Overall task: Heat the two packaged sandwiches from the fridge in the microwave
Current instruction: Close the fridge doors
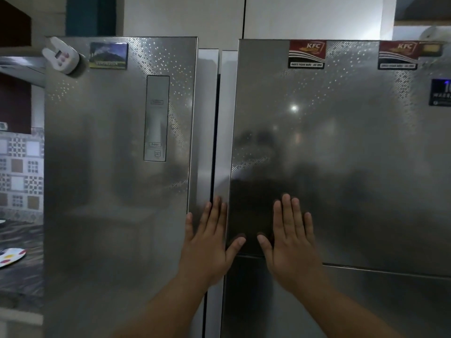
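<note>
Sandwiches, both of them, are nowhere in sight; I judge they lie behind the brushed-steel two-door fridge [341,167], whose doors both look shut or nearly so, with a dark gap running between them. So I take this to be the very first step: getting the fridge open. Nothing has been fetched and no microwave shows.

My left hand [210,242] is flat with its fingers straight and spread, lying over the inner edge of the left steel door [109,191] and the vertical handle strip beside the gap. My right hand [291,242] is likewise flat and spread, palm toward the right steel door [353,203] just above the seam where a lower panel begins. Neither hand curls round or pinches anything; whether the palms actually press the metal I cannot tell.

The next move, as I see it, calls for hooking fingertips behind a door's inner edge and pulling it outward, then looking over the shelves for the two packets.

Counted: two doors, two hands, one grey control panel [156,118] on the left door, two red KFC magnets [307,54] on the right door, one landscape picture magnet [108,55], one white clip-shaped magnet [61,56], one dark blue sticker [440,92] at the right edge, one white plate with coloured dots [11,257] on the counter to the left.
</note>
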